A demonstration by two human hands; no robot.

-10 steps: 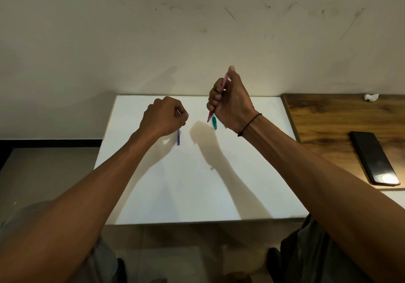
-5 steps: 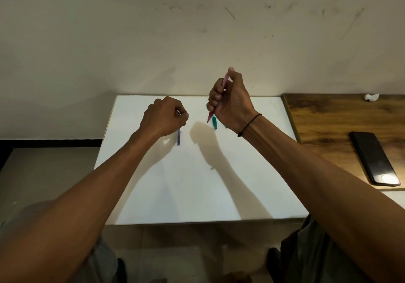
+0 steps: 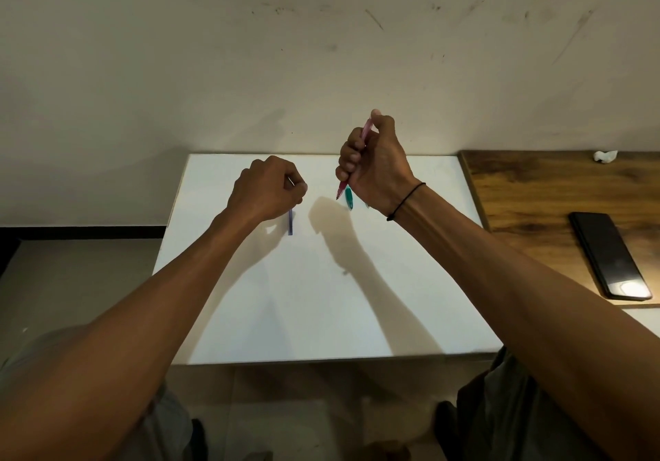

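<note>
pink pen (image 3: 365,133) clenched in raised right hand (image 3: 375,169); left hand (image 3: 266,189) grips blue pen (image 3: 290,223).

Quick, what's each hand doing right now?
Left hand: fingers curled round a blue pen.
Right hand: gripping a pink pen, tip pointing down.

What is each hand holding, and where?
Right hand fists the pink pen around its middle, thumb on top. Left hand grips the blue pen by its far end.
</note>
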